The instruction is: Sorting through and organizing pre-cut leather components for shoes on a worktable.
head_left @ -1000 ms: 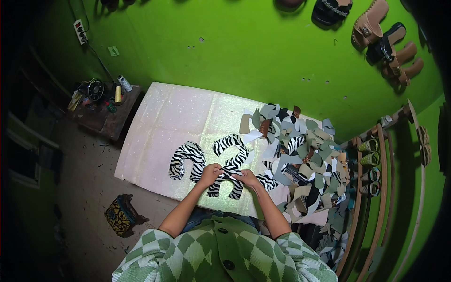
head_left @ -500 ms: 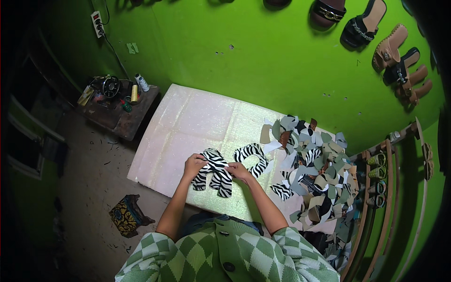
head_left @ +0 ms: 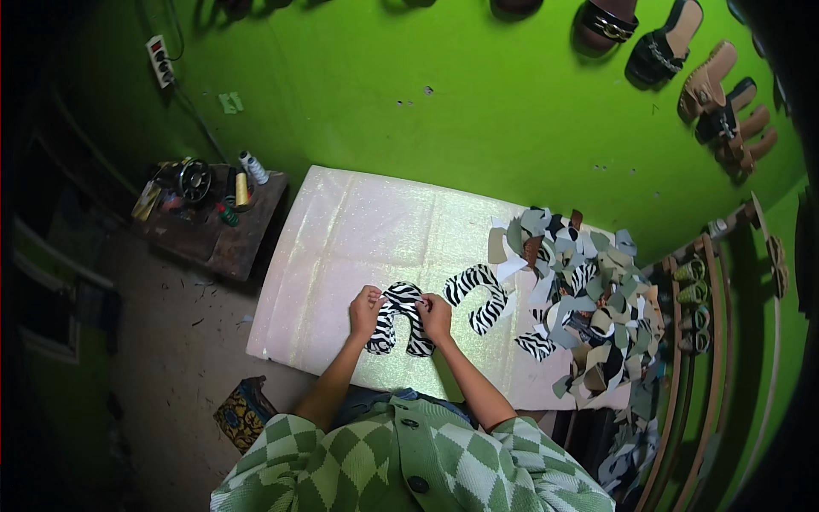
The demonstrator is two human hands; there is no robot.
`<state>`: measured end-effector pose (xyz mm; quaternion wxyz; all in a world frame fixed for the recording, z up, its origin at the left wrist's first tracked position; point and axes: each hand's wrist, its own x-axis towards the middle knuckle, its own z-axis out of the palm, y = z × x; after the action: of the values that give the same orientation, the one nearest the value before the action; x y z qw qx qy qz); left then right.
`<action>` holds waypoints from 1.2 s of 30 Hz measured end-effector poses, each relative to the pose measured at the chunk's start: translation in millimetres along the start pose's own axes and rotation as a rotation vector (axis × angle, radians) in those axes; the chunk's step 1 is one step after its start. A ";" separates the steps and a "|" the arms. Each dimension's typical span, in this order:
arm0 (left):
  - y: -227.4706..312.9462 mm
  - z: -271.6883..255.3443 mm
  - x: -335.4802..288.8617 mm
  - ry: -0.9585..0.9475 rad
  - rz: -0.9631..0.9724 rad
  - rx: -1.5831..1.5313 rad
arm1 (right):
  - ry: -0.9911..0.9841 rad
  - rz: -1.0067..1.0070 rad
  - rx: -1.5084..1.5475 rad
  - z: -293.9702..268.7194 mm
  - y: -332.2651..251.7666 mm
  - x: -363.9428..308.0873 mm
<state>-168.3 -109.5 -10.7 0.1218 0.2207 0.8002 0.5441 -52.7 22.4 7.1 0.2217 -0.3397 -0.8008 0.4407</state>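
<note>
Gripping a black-and-white zebra-print flexible arch (head_left: 401,293) at its edges, left hand (head_left: 365,314) and right hand (head_left: 436,318), fingers closed; resting on shimmering white surface (head_left: 358,230), seemingly stacked in layers; leaving one matching zebra-print curved piece (head_left: 494,295) apart, unstacked, rightward.

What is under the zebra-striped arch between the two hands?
The pale glittery sheet shows around the zebra-striped arch and in its opening; whatever lies directly beneath it is hidden.
</note>
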 end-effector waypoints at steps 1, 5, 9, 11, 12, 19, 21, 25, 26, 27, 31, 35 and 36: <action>1.0 1.0 -1.8 0.037 0.024 0.009 | 0.048 -0.033 -0.010 1.2 -2.0 -2.4; 3.7 2.0 -8.0 0.056 0.202 0.110 | 0.059 -0.034 -0.056 -2.3 -16.2 -10.8; 7.6 -4.3 -15.0 -0.032 0.327 0.227 | 0.060 -0.225 -0.258 -8.4 -26.4 -18.5; 16.3 -4.7 -18.4 -0.037 0.399 0.303 | 0.036 -0.326 -0.299 -12.8 -27.5 -22.1; 19.9 -5.5 -20.0 -0.034 0.469 0.382 | 0.006 -0.433 -0.336 -14.2 -27.8 -23.0; 21.6 -5.8 -30.1 -0.381 0.562 0.567 | -0.181 -0.495 -0.479 -0.3 -8.5 -30.4; 17.4 -4.5 -28.8 -0.406 0.545 0.582 | -0.205 -0.486 -0.481 2.5 -3.8 -28.6; 18.8 -2.9 -25.5 -0.461 0.520 0.615 | -0.232 -0.470 -0.489 2.7 1.4 -27.1; 17.8 -1.9 -23.7 -0.467 0.531 0.625 | -0.229 -0.459 -0.472 2.6 1.2 -25.7; 16.7 -1.2 -22.1 -0.473 0.523 0.624 | -0.213 -0.455 -0.466 5.0 5.7 -26.0; 15.3 0.9 -23.8 -0.478 0.514 0.648 | -0.227 -0.417 -0.415 5.6 8.9 -25.3; 17.6 2.8 -23.7 -0.478 0.490 0.643 | -0.239 -0.404 -0.397 4.8 10.6 -23.0; 18.5 2.6 -22.3 -0.477 0.497 0.645 | -0.236 -0.409 -0.399 4.8 10.8 -22.9</action>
<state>-143.6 -112.5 4.4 0.0935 0.5508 0.8011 0.2145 -36.6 6.9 -5.9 0.1404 -0.1548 -0.9434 0.2575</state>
